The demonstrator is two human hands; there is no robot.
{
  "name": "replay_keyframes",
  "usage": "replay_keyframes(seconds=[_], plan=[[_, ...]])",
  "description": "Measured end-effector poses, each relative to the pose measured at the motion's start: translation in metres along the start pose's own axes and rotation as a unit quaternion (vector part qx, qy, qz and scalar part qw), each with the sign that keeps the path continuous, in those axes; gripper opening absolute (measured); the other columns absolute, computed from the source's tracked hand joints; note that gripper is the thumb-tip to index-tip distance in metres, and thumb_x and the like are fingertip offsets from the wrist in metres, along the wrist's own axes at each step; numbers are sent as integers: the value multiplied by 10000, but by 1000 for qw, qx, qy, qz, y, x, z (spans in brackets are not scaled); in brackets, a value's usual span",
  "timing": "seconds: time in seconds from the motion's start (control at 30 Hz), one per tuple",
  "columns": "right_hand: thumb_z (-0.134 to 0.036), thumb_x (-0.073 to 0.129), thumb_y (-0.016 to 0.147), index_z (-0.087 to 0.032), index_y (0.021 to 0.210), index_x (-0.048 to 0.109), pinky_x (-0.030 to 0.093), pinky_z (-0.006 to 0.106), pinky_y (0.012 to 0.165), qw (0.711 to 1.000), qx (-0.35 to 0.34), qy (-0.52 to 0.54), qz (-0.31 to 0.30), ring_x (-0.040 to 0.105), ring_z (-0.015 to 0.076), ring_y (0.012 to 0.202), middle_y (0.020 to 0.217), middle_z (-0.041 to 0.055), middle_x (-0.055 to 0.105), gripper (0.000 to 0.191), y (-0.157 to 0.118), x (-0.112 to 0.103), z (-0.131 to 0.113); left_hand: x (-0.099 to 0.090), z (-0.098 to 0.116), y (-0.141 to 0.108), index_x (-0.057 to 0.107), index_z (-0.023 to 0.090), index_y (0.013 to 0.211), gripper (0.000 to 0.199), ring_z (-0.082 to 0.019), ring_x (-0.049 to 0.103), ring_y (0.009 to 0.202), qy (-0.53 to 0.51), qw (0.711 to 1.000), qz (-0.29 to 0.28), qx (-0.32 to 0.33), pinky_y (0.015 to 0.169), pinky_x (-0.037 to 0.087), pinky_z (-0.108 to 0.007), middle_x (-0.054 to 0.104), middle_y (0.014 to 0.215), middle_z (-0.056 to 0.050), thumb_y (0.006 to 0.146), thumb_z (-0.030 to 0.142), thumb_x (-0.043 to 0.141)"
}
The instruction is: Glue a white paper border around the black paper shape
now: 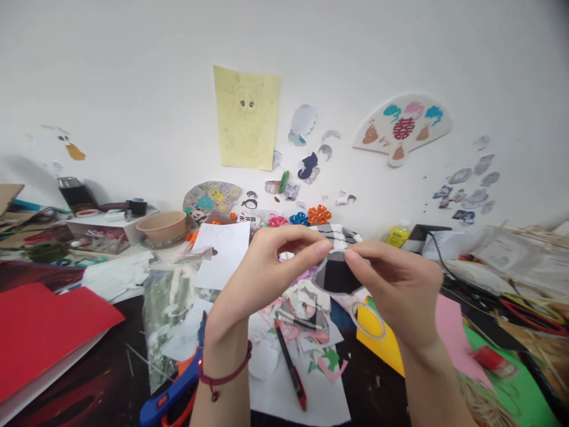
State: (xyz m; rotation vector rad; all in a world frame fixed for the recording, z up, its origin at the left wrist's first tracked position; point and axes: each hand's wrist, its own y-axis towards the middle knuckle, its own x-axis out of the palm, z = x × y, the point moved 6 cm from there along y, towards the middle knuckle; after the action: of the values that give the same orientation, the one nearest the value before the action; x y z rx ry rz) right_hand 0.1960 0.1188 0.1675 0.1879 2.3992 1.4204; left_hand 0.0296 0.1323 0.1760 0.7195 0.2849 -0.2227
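- The scene is bright and evenly lit; the white wall is nearly washed out and shades to grey towards the upper right corner.
- Shadows are soft: a faint one lies on the wall behind the dark cup at far left.
- The wide lens bends the edges, so the desk line curves and the red paper stretches.
- The left hand and right hand are fairly sharp; the stickers on the wall look soft.

dark table, red paper, pen
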Motion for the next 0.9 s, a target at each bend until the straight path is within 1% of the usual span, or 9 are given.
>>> replay_keyframes(seconds=[0.1,0.23,0.3,0.43,0.5,0.6,0.67,0.73,0.9], plan=[[-116,674,850,-225,755,684,506,203,598,1000,-6,0,16,610,92,616,697,-53,692,145,-2,1,-1,0,0,-1,726,167,884,125,-134,637,769,-9,1000,-1,5,686,497,-240,729,837,-31,879,285,687],[-123,676,849,-219,746,685,514,203,603,1000,4,15,10,614,95,617,691,-48,689,141,-2,4,0,-1,-1,-3,710,159,861,85,-125,613,745,-6,1000,13,14,680,491,-241,705,808,-24,879,232,670],[-138,678,850,-214,745,690,514,204,582,999,20,28,-16,616,100,601,681,-41,686,130,-1,5,4,-1,-1,-4,708,157,857,78,-123,603,741,3,1000,9,18,686,492,-243,703,807,-23,879,215,660],[-187,694,846,-198,740,705,505,214,535,993,64,43,-90,605,112,567,658,-20,680,108,0,9,13,1,0,-4,707,163,826,78,-110,579,696,36,999,-15,26,652,476,-232,686,761,-4,868,166,641],[-200,706,840,-196,740,712,506,219,535,991,79,47,-99,602,115,569,657,-15,682,101,0,9,16,3,-1,-3,707,169,812,86,-103,567,667,51,998,-21,29,629,462,-227,669,727,9,863,160,638],[-189,704,841,-206,752,720,520,223,564,994,74,56,-57,619,118,598,680,-15,696,92,1,7,15,4,-4,-1,701,173,853,53,-104,569,659,42,999,-8,22,622,460,-233,665,734,10,860,212,666],[-178,699,843,-211,750,717,528,229,584,997,61,52,-11,627,121,616,692,-17,700,100,0,5,12,5,-6,0,691,175,906,100,-113,585,683,27,1000,-1,14,633,469,-241,674,773,1,858,263,685],[-169,694,844,-213,745,712,531,231,596,997,53,49,21,629,122,627,696,-21,700,110,-1,4,10,6,-8,1,682,179,920,124,-121,593,706,22,1000,3,7,639,472,-246,676,793,-6,865,290,683],[-143,696,840,-220,762,714,533,214,614,996,49,43,57,634,110,639,706,-35,702,111,-4,4,8,6,-6,1,671,181,875,123,-125,589,712,10,1000,21,3,624,462,-249,673,807,-16,894,300,648]])
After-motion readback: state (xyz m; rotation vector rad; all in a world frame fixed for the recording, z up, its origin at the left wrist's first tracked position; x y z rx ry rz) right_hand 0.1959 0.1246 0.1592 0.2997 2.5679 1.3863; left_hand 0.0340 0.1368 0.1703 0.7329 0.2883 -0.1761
